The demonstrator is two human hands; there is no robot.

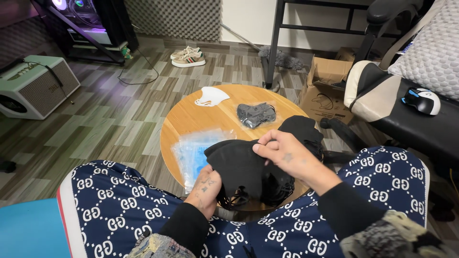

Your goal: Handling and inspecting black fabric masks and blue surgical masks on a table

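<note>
a seated person in blue patterned trousers works over a small round wooden table, both hands closed on a stack of black fabric face masks held at the table's near edge, just above the knees. the left hand grips the stack from below, thumb and fingers clamped on its lower edge, while the right hand pinches the top mask at its upper rim. the masks look light, soft and limp, likely to sag and slide against one another, so the firm seamed edge or the ear loops dangling beneath seem the surest places to take hold. just beside the stack lie clear plastic sleeves flat on the wood, probably slippery. farther across the table sit a sealed packet of dark masks and, apart from it, a single white mask. beyond, striped grey plank flooring carries a pair of sneakers, a pale green amplifier at left, an open cardboard box and an office chair bearing a computer mouse at right.
</note>
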